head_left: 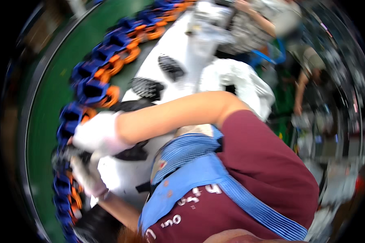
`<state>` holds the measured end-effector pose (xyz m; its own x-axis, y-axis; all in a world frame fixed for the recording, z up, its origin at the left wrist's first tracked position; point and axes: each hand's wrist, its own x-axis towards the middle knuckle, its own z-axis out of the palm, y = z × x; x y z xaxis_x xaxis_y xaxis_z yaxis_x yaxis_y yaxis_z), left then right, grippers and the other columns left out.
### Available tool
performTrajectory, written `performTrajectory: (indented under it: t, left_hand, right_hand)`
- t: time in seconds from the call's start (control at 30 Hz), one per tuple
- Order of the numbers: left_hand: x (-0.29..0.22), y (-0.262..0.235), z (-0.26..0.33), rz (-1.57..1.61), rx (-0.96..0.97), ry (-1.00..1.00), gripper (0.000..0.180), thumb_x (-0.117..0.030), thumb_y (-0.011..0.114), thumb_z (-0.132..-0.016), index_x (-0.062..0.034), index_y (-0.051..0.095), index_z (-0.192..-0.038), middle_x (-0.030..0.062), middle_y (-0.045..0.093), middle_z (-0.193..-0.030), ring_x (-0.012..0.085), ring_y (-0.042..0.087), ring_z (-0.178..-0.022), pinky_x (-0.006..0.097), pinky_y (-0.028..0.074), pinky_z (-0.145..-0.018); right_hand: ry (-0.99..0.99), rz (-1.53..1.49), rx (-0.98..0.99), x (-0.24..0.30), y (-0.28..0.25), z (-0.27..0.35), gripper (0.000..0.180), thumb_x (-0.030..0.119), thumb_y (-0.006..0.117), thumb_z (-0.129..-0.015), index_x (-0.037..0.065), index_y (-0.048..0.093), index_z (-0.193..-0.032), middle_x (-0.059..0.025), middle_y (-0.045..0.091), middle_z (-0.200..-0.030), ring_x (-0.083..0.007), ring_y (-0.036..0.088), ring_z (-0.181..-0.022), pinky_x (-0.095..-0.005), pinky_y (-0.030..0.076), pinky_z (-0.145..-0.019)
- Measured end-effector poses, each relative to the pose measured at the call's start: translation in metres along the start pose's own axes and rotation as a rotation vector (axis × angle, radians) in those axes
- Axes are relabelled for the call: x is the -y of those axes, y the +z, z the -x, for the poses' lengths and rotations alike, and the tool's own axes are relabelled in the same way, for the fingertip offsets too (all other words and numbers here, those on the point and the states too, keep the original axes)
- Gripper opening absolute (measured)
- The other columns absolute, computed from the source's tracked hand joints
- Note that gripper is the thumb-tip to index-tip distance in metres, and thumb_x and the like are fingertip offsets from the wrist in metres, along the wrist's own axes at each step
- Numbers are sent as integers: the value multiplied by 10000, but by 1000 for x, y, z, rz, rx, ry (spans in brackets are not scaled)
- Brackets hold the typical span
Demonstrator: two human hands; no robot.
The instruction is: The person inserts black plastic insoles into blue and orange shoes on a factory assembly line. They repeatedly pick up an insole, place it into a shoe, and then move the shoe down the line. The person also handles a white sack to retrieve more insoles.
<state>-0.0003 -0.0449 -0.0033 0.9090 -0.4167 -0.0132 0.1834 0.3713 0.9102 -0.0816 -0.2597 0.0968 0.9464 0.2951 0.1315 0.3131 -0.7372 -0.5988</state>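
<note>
2 gloved hands: right hand [96,133] & left hand [86,174] at blue-orange chain [94,87]; grips too blurred to tell

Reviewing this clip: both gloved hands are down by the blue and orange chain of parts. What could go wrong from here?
1. The right hand and left hand sit right against the blue and orange parts on the green belt; a glove might snag there.
2. The right arm crosses over the white pieces on the bench, so it may knock them.
3. The view is blurred; what each hand holds cannot be told.
</note>
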Motion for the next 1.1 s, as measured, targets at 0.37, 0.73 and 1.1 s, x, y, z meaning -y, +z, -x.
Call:
performTrajectory:
  t: [0.37,0.73,1.1]
  left_hand:
    - [1,-25,35,407,-14,-174,255,-271,607,-956,-75,601,-1119,54,639,-1081,170,623,-981,373,536,-845]
    - [7,-128,12,-739,-468,139,437,-135,634,-785,-49,583,-1211,163,637,-1061,319,643,-874,373,525,-780]
    - [-35,-180,-76,-1217,-703,80,406,-313,514,-895,-119,597,-1242,234,662,-1052,404,631,-986,458,497,-885]
  right_hand:
    - [-79,279,19,25,76,-63,384,403,674,-774,36,586,-844,-149,646,-778,-320,663,-758,-414,523,-644]
    - [-30,461,264,28,82,-161,387,396,616,-796,9,630,-768,-185,633,-694,-354,641,-661,-411,518,-645]
    - [10,283,509,26,93,-221,515,478,567,-772,-22,676,-830,-192,629,-705,-296,613,-668,-373,497,-675]
